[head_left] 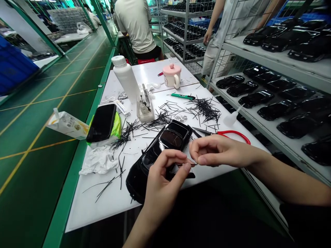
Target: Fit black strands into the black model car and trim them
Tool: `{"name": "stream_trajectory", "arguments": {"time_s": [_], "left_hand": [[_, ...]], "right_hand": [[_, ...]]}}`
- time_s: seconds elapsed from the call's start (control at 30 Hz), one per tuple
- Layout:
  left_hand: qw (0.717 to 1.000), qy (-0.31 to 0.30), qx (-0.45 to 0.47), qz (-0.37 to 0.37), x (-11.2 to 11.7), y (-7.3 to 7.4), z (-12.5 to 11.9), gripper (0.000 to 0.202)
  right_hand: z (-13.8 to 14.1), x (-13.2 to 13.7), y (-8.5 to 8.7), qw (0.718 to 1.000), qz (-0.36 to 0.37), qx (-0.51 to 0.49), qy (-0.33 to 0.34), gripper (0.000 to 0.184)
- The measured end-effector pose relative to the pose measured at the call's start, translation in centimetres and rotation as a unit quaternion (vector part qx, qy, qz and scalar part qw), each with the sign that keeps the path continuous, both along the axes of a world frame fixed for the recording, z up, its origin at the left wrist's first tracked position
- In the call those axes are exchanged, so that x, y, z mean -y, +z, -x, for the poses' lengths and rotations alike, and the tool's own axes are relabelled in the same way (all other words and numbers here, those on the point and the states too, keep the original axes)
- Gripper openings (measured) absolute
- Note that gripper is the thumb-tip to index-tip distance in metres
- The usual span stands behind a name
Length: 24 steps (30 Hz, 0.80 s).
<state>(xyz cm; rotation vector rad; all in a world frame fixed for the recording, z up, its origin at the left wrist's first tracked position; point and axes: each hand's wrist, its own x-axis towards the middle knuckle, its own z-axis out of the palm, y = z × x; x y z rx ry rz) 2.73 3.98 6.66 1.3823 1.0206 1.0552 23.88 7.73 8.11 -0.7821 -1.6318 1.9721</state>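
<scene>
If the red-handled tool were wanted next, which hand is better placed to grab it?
Right, I'd judge: the right hand is close beside the red-handled tool, while the left hand is farther left, over the black model car.

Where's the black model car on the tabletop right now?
In the head view, the black model car lies near the white tabletop's front edge, partly hidden behind the left hand, with loose black strips beyond and to its left.
</scene>
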Motion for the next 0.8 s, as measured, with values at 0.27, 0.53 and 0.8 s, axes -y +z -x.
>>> {"name": "stream_trajectory", "arguments": {"time_s": [0.27, 0.53, 0.8], "left_hand": [[1.000, -0.012, 0.021, 0.001, 0.10, -0.16, 0.03, 0.010], [0.999, -0.017, 0.021, 0.018, 0.03, -0.21, 0.08, 0.010], [1.000, -0.001, -0.019, -0.004, -0.15, -0.11, 0.16, 0.008]], "right_hand": [[0.00, 0.02, 0.01, 1.000, -0.007, 0.012, 0.002, 0.025], [0.04, 0.06, -0.15, 1.000, -0.021, 0.019, 0.001, 0.026], [0.40, 0.39, -0.04, 0.989, -0.127, 0.064, -0.026, 0.022]]}}
